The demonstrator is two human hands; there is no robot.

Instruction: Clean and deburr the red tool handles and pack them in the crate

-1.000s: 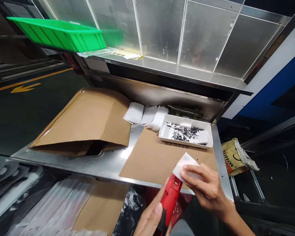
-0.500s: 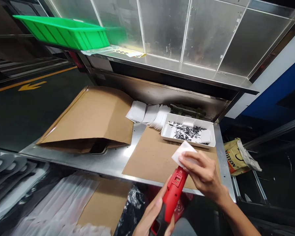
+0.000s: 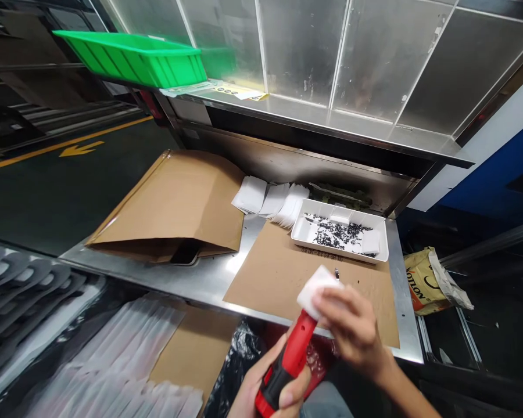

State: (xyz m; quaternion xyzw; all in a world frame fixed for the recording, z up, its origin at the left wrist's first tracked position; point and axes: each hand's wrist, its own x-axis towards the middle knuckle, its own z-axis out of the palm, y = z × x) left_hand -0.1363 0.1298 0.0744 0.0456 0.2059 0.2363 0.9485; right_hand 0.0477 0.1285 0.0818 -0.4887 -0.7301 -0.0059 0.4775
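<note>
My left hand (image 3: 272, 377) is closed around the lower black part of a red and black handheld tool (image 3: 298, 339), which tilts up and away from me. At its upper end, my right hand (image 3: 353, 319) pinches a white wipe (image 3: 316, 287) against the red body. That wipe covers the tool's tip, so the tip is hidden. Just beyond, a small shiny dark piece (image 3: 337, 273) lies on the cardboard sheet (image 3: 265, 273). Behind it stands a white tray (image 3: 296, 235) holding many small black bits and a white block.
Fanned stacks of white wipes (image 3: 283, 203) lie beside a large open cardboard box (image 3: 178, 197) on the metal bench (image 3: 220, 278). A green bin (image 3: 135, 58) sits on the shelf above. Below the bench edge at left are plastic-wrapped items (image 3: 126, 342). A yellow bag (image 3: 422, 278) stands right.
The tool has turned in my left hand, so its side with the small recessed window no longer shows. The wipe now wraps over its upper end. The whole view has shifted slightly.
</note>
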